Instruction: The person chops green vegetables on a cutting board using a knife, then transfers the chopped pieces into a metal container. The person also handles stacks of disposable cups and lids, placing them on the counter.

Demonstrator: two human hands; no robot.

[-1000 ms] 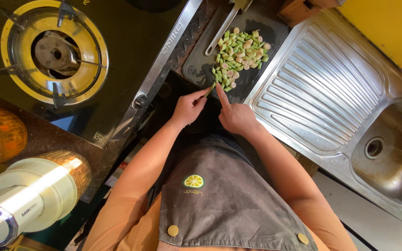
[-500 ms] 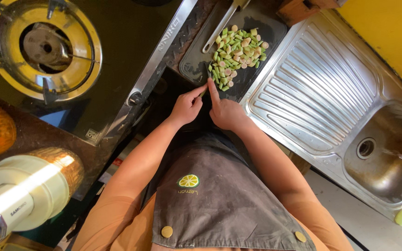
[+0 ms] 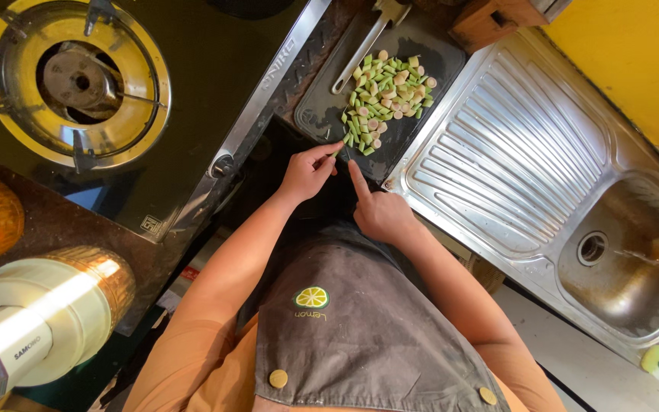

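A grey apron [image 3: 368, 336] is seen nearest. Past it, the left hand [image 3: 306, 172] is curled at the near edge of the dark cutting board [image 3: 322, 107], with a small green piece [image 3: 337, 151] pinched in its fingertips. The right hand [image 3: 379, 214] is closed in a loose fist, one finger laid out straight toward the board; what is held in it cannot be told. A pile of cut green pieces [image 3: 383, 95] is heaped in the middle of the board. A metal tool [image 3: 364, 42] is laid at the far edge.
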